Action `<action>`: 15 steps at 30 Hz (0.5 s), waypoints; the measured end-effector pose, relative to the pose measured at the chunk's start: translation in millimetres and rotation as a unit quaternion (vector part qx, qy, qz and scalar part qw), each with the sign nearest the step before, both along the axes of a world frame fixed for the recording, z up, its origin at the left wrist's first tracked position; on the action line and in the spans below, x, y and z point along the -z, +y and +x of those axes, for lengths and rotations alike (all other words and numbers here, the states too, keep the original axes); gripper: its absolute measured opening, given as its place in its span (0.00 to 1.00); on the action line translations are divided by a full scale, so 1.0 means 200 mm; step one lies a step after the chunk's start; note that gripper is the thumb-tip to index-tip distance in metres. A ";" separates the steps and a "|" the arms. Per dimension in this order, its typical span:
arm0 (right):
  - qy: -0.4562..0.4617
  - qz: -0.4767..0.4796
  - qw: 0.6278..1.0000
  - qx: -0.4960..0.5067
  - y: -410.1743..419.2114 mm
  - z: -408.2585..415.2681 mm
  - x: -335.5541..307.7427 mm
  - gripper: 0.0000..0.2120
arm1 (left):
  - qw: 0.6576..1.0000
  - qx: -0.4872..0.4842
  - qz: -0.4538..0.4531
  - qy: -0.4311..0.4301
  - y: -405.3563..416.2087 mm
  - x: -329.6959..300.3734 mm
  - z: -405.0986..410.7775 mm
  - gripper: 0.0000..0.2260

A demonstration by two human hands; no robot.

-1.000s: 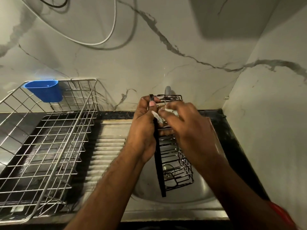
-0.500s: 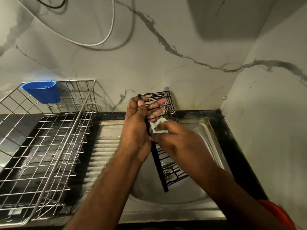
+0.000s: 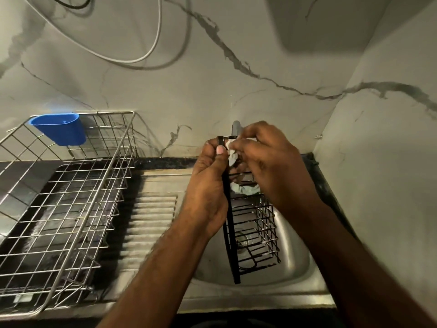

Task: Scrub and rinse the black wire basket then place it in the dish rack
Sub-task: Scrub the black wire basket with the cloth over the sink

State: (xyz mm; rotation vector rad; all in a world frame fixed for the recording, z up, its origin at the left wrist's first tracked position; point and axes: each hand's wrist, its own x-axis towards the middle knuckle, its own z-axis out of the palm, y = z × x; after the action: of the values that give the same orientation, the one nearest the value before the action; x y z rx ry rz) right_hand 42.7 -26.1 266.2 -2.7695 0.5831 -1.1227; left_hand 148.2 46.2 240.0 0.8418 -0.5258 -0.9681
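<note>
Black wire basket (image 3: 250,233) hangs on end between the two hands, over the steel sink (image 3: 295,263) bowl, its flat black side bar running down from the left hand's grip to a free lower end that hovers just above the bowl's near edge. Well out to the left of the left hand sits the largest thing in reach, the dish rack (image 3: 63,209), a silver wire frame on the counter with a blue cup (image 3: 59,129) hooked on its far rim; the ribbed drainboard (image 3: 153,216) lies between it and the left forearm. The left hand (image 3: 208,185) is closed round the bar near its top, thumb pressed along it. The right hand (image 3: 272,166) has its fingers curled round a pale scrub cloth (image 3: 243,188), pressed against the upper wires just beside the left thumb. The main risk, as I judge it, is the single high hold: hard rubbing by the right hand could swing the long lower end into the sink wall, or twist the wet bar out of the left fingers so the basket drops. The cloth could also snag on a wire end. A tap (image 3: 236,127) shows only as a small stub behind the hands; whether it runs cannot be told, so rinsing looks not yet done.
</note>
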 end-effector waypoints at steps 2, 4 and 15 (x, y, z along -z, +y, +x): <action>-0.027 -0.006 0.999 0.029 -0.01 0.01 0.00 0.12 | 1.000 -0.007 -0.005 -0.004 0.00 -0.01 0.00 0.09; -0.028 0.005 0.999 0.027 0.00 0.00 0.02 0.13 | 1.000 -0.025 -0.008 -0.005 0.00 -0.03 0.02 0.09; 0.095 0.164 0.977 -0.093 0.13 -0.13 0.29 0.10 | 0.995 -0.101 0.008 -0.001 -0.02 -0.01 0.15 0.09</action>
State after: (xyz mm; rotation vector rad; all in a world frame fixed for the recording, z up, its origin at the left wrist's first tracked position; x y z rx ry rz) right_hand 15.9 0.7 209.1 -2.5914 0.4640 -0.6594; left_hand 178.8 42.2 241.6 0.8912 -0.4266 -0.7875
